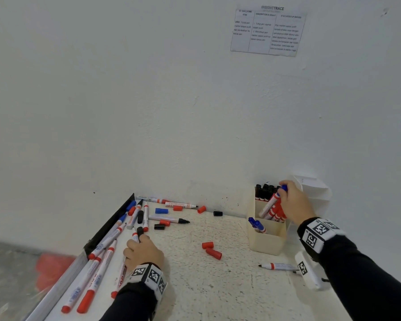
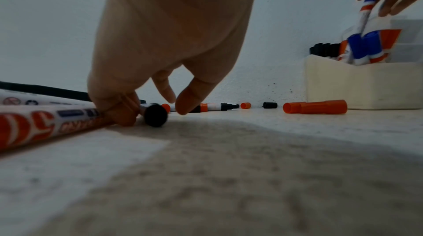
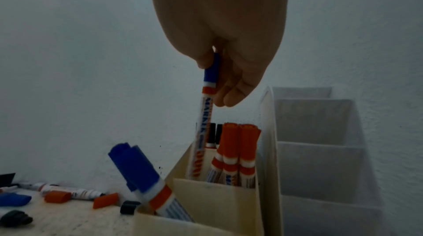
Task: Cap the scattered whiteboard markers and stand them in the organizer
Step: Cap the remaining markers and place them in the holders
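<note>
My right hand (image 1: 285, 193) pinches the blue cap of a whiteboard marker (image 3: 207, 113) and holds it upright. Its lower end is inside the middle compartment of the cream organizer (image 1: 266, 242), beside several red-capped markers (image 3: 238, 149). Blue-capped markers (image 3: 137, 167) lean in the front compartment and black-capped ones (image 1: 264, 191) stand at the back. My left hand (image 1: 138, 243) lies low on the table, its fingers (image 2: 119, 111) curled over a black-capped marker (image 2: 155, 115) among several scattered markers (image 1: 97, 269).
Loose red caps (image 1: 211, 250), a blue cap (image 1: 161, 211) and a black cap (image 1: 217, 213) lie on the speckled table. An uncapped marker (image 1: 278, 266) lies near my right forearm. A white stepped holder (image 1: 315, 193) stands behind the organizer against the wall. A black-edged board (image 1: 111, 225) borders the left.
</note>
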### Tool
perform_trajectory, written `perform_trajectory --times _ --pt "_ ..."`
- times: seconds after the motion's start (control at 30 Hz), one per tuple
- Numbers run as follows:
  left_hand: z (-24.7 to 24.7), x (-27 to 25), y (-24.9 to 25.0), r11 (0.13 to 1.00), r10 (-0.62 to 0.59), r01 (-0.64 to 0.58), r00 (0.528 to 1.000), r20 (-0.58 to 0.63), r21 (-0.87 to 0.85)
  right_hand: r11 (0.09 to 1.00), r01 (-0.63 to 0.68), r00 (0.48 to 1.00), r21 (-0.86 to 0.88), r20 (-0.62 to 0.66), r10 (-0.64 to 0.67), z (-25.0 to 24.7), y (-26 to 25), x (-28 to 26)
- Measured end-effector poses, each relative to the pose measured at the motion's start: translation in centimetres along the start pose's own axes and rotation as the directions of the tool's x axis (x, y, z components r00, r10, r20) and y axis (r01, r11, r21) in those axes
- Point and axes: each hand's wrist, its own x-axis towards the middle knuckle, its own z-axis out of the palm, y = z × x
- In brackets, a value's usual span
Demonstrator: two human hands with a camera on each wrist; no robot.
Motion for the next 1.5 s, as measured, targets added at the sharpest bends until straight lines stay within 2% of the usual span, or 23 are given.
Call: perform_trajectory --times 0.03,0.1,0.17,0.23,0.33,0.4,0.47,0.53,0.6,0.67,0.73,0.93,1.17,1.23,1.3,1.37,1.43,1.5 --pt "0.0 0.0 0.0 1.000 0.010 -0.010 1.000 -0.001 -0.010 1.000 -0.001 1.000 -0.002 0.017 0.001 0.2 0.1 -0.1" --pt "0.0 0.1 0.0 0.998 0.024 -0.023 0.999 0.026 -0.054 0.998 0.049 0.998 0.028 -0.036 -0.048 0.4 0.1 -0.3" --pt "-0.2 0.1 0.0 0.995 0.028 -0.024 0.999 0.047 -0.098 0.988 0.149 0.982 0.046 -0.126 -0.142 0.4 0.0 -0.6" --pt "-0.4 0.2 0.1 0.991 0.019 -0.012 0.998 0.055 -0.135 0.967 0.253 0.958 0.044 -0.155 -0.243 0.5 0.3 -1.0" --pt "-0.5 0.4 0.1 0.980 -0.002 0.015 0.998 0.068 -0.199 0.929 0.371 0.928 0.015 -0.036 -0.370 1.0 1.0 -1.4" --pt "-0.5 0.6 0.1 0.965 -0.010 0.028 0.998 0.067 -0.260 0.902 0.427 0.903 -0.069 0.083 -0.421 1.5 1.7 -1.7" --pt "-0.4 0.7 0.2 0.939 -0.009 0.026 0.999 0.051 -0.344 0.895 0.431 0.898 -0.114 0.144 -0.415 2.1 2.3 -2.2" --pt "-0.3 0.7 0.4 0.909 -0.003 0.008 1.000 0.013 -0.416 0.918 0.387 0.915 -0.090 0.159 -0.370 2.7 2.5 -2.5" --pt "-0.3 0.6 0.6 0.875 0.009 -0.014 1.000 -0.012 -0.485 0.944 0.320 0.922 -0.086 0.257 -0.289 3.3 2.6 -2.5" --pt "0.0 0.7 0.7 0.831 0.034 -0.047 0.999 -0.034 -0.554 0.948 0.281 0.893 -0.151 0.404 -0.200 4.1 2.8 -2.5" --pt "0.2 0.7 0.8 0.798 0.066 -0.073 0.997 -0.034 -0.598 0.925 0.304 0.874 -0.227 0.452 -0.176 4.8 2.9 -2.7" --pt "-0.1 0.8 0.8 0.739 0.080 -0.034 0.996 0.038 -0.672 0.877 0.307 0.919 -0.369 0.356 -0.171 5.5 2.1 -3.0" --pt "0.3 1.1 0.9 0.812 0.075 -0.056 0.997 0.008 -0.581 0.808 0.327 0.923 -0.491 0.349 -0.161 5.8 0.1 -4.1" --pt "0.3 1.0 0.9 0.790 0.069 -0.050 0.998 0.007 -0.612 0.799 0.367 0.926 -0.477 0.273 -0.263 6.3 -0.7 -4.8" --pt "0.3 0.8 1.1 0.743 0.056 -0.033 0.998 0.012 -0.669 0.808 0.462 0.887 -0.365 0.206 -0.414 7.4 -1.3 -5.3" --pt "0.6 1.0 1.1 0.701 0.053 -0.022 0.998 0.021 -0.713 0.827 0.514 0.847 -0.228 0.287 -0.448 8.7 -1.9 -5.8" --pt "0.7 1.1 1.1 0.677 0.097 -0.018 0.993 0.064 -0.735 0.887 0.434 0.801 -0.159 0.518 -0.299 10.2 -2.6 -6.4" --pt "0.6 0.9 1.2 0.650 0.144 -0.008 0.983 0.113 -0.760 0.917 0.358 0.720 -0.177 0.677 -0.151 11.9 -2.7 -6.9"
